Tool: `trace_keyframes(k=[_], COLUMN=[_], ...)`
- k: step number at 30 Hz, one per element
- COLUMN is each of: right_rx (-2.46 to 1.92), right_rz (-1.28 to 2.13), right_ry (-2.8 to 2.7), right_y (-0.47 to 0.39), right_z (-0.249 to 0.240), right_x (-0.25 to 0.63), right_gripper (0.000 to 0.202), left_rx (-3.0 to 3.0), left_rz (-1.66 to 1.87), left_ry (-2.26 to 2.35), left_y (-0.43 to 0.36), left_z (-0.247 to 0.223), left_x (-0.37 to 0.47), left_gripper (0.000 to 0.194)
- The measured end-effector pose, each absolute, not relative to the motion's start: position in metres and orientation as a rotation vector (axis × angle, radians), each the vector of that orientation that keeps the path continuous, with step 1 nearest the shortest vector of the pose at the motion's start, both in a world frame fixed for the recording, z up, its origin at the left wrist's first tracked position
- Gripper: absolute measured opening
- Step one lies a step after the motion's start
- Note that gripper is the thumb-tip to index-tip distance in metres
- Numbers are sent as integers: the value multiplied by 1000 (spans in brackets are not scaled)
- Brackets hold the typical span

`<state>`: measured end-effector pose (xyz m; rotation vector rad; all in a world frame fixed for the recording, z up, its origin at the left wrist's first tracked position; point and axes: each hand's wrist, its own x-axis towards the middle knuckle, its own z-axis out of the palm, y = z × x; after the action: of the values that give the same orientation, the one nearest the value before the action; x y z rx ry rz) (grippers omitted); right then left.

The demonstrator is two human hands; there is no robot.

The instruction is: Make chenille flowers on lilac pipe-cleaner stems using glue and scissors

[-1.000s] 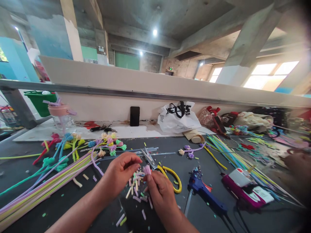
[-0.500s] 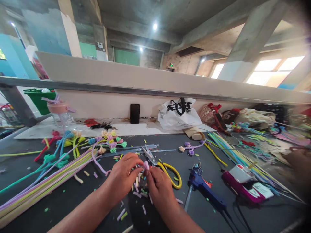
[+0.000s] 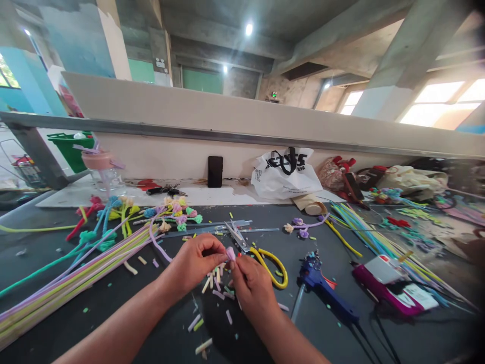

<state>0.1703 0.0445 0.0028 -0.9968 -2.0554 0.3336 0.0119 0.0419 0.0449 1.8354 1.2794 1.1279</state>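
Note:
A small lilac-pink pipe cleaner flower (image 3: pixel 230 253) is pinched between both hands above the dark tabletop. My left hand (image 3: pixel 200 260) grips it from the left with thumb and fingertips. From below and to the right, my right hand (image 3: pixel 253 283) pinches its lower end, the fingers curled in. Just beyond the hands lie scissors (image 3: pixel 271 267) with yellow handles, their blades apart. Short cut pipe cleaner pieces (image 3: pixel 217 293) are scattered under and around the hands. The flower's lower part is hidden by my fingers.
Pipe cleaner bundles lie left (image 3: pixel 87 268) and right (image 3: pixel 356 232). A blue glue gun (image 3: pixel 326 293) and a purple-and-white device (image 3: pixel 390 285) with cords are at the right. A phone (image 3: pixel 215 172), a white bag (image 3: pixel 286 174) and a lidded cup (image 3: pixel 100 169) stand along the back.
The view has shifted slightly, so the table things sit a little further right. Both hands keep hold of the flower, with the fingers moved a little. A blurred hand at the right edge is less visible.

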Motion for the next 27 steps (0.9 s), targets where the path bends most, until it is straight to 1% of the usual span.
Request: trace_keyframes(k=[3,7,14,21,27], right_rx=[-1026,-1044,-1013,-960,-982], right_rz=[345,364,355,319,325], right_ry=[-2035,-1998,-1999,-1998,-2008], right_y=[44,42,43,43,42], right_z=[4,3,5,4,3], right_x=[170,170,171,172,171], right_gripper=[31,32,31,26,29], left_rx=[2037,2195,2049,2161,2209], left_rz=[1222,1315,1315,1362,1425], left_ry=[1274,1235,1344,1321,1353], left_y=[36,30,34,33,30], left_z=[45,41,36,36,34], left_x=[15,18,20,20,21], left_gripper=[14,13,9,10,10])
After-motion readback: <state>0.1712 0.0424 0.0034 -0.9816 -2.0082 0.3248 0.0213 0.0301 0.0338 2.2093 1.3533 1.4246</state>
